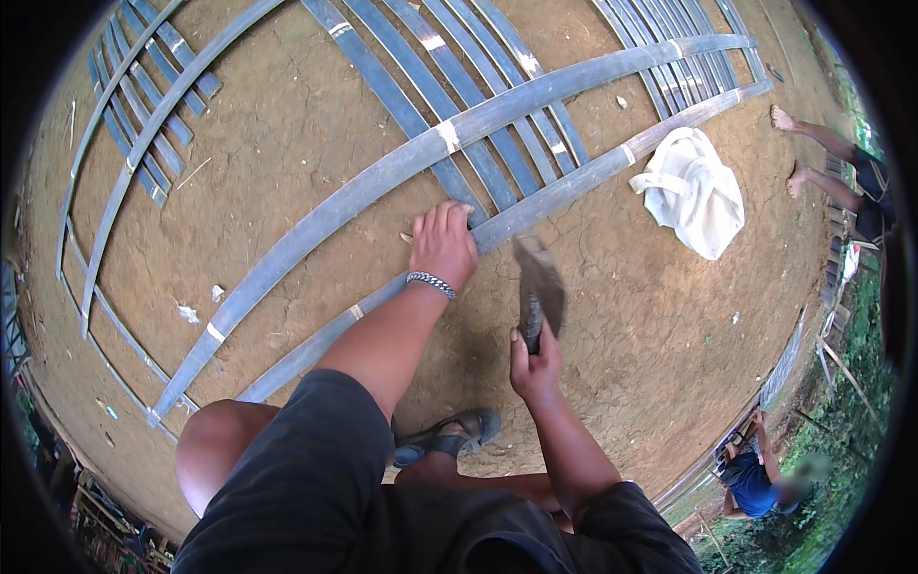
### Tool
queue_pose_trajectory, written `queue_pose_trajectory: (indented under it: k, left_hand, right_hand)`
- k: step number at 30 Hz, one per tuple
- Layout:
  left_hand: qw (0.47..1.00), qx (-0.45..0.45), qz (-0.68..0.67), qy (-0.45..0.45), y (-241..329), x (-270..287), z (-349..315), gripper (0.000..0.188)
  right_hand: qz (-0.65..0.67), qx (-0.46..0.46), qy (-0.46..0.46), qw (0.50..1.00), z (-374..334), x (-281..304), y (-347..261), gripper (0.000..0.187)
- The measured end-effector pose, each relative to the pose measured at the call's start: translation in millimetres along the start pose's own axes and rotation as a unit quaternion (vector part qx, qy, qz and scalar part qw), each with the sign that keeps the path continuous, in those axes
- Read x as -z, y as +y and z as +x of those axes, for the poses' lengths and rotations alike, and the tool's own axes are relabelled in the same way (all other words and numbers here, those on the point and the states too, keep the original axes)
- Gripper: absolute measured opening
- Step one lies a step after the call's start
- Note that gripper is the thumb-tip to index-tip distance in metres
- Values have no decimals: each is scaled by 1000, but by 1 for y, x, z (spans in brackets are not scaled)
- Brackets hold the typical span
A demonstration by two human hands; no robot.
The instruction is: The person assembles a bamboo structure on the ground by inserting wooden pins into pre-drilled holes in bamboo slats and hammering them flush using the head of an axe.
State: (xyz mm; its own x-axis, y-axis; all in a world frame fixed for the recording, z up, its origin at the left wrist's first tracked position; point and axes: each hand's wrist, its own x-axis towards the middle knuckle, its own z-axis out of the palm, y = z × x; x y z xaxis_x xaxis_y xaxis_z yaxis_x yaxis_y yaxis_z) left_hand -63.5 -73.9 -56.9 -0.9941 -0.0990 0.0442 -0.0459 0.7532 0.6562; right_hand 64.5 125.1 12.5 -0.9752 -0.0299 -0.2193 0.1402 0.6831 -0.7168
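My left hand (445, 241), with a chain bracelet at its wrist, is closed over a long grey split-bamboo strip (564, 191) lying on the ground. Its fingers wrap the near edge where a crosswise bamboo slat (449, 175) meets that strip; the exact grip under the fingers is hidden. My right hand (537, 365) is shut round the dark handle of a broad-bladed chopping knife (541, 275). The blade is slightly blurred, points away from me and hangs just right of my left hand, near the strip. A second long bamboo strip (344, 191) lies farther off across the slats.
More slats lie in groups at the far right (660, 57) and far left (143, 105). A crumpled white sack (690, 196) rests on the bare earth at right. One person's bare legs (827, 143) show at the right edge; another person (755, 474) sits at lower right.
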Motion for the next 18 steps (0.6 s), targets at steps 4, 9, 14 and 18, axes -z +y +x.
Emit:
queue_pose_trajectory:
  k: [4,9,14,18]
  left_hand:
    - [1000,-5,-5,3,2,-1,2,29]
    - [1000,-2,9,-12,3,-3,4,32]
    - [1000,2,2,6,0,-1,-2,30]
    - [1000,-7,-9,26,2,-6,-1,30]
  right_hand:
    - [11,8,2,1000,10,-8,11,56]
    - [-34,-35,-30,998,-5,-12,28,59]
    - [-72,-96,-8,993,-58,14,62,63]
    - [-160,-92,119,976,-47,35,93,67]
